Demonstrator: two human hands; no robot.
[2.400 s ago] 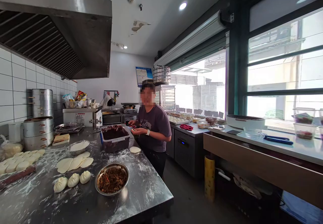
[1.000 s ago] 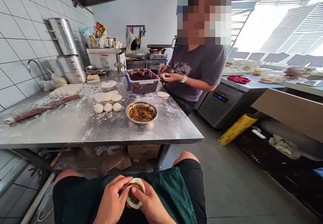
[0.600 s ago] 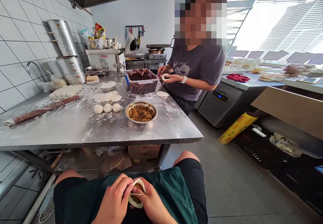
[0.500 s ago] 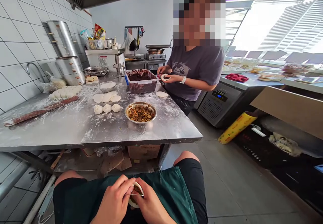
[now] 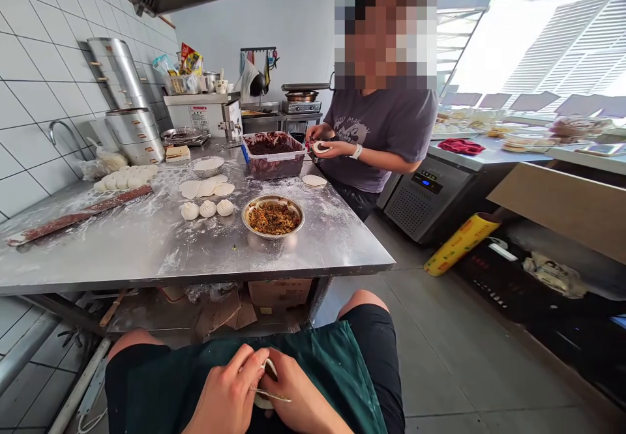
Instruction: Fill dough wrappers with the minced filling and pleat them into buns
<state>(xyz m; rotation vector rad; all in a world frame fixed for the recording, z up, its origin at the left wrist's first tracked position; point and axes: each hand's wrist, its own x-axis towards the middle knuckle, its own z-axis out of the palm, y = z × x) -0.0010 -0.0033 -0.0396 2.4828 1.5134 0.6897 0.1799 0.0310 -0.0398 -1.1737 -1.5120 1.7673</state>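
My left hand point(image 5: 225, 393) and my right hand point(image 5: 298, 396) hold a round dough wrapper point(image 5: 264, 400) over my lap, on a green apron point(image 5: 323, 369). Their fingers hide most of the wrapper and its brown filling. A thin metal filling spatula point(image 5: 271, 395) lies between my hands. Across the steel table, a co-worker's hands point(image 5: 320, 147) hold a small white dough piece. A steel bowl of chopped brown filling point(image 5: 272, 219) stands on the table, near several pleated buns point(image 5: 208, 209) and flat wrappers point(image 5: 205, 189).
The floured steel table point(image 5: 147, 255) also holds a tub of dark red paste point(image 5: 270, 157), a rolling pin point(image 5: 78, 214), and a row of dough pieces point(image 5: 124, 177). Steel steamers point(image 5: 134, 135) stand behind. Boxes sit under the table, and a refrigerated counter point(image 5: 425, 202) stands to the right.
My view has turned from the room down toward my lap and the table. My hands have closed around the wrapper, so the filling seen earlier is now mostly hidden.
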